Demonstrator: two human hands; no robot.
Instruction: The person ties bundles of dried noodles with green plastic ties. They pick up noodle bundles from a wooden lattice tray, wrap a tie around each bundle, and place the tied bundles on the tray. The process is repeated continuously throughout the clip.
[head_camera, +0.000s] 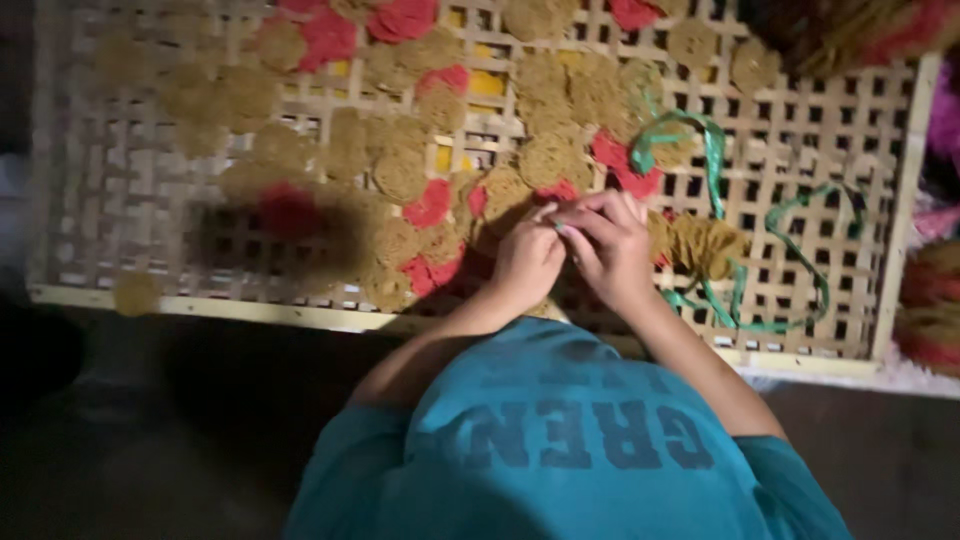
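My left hand (525, 265) and my right hand (610, 245) meet over the near part of a bamboo lattice tray (150, 300). Their fingertips pinch together on a small pale-green piece (558, 225), which is too small to identify. Round tan noodle-like discs (400, 175) and red discs (430, 205) lie on the tray around and beyond my hands. Just right of my right hand sits a clump of tan strands (705, 245). A green plastic strap (800, 250) loops around the clump.
The tray's wooden frame (905, 200) runs along its right side. Red and tan bundles (930, 310) lie off the right edge, and more sit at the top right (850, 30). A lone tan disc (135, 293) rests at the tray's near left edge. Dark floor lies below.
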